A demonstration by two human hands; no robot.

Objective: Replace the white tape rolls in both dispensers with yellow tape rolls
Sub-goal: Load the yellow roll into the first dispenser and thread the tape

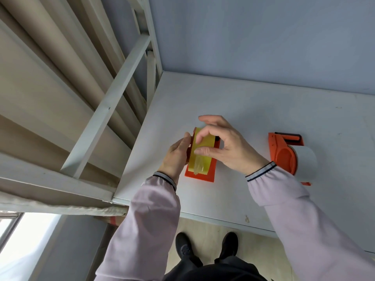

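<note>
The yellow tape roll (200,153) sits in the orange dispenser (211,169) on the white table (263,110), near its left edge. My right hand (225,142) pinches the roll's top between thumb and forefinger, the other fingers spread loosely. My left hand (176,155) grips the dispenser's left side. Well apart to the right, a second orange dispenser (284,153) carries a white tape roll (306,163). I can read no writing.

Both hands (223,142) on yellow tape roll (199,153), orange dispenser (211,171)
</note>
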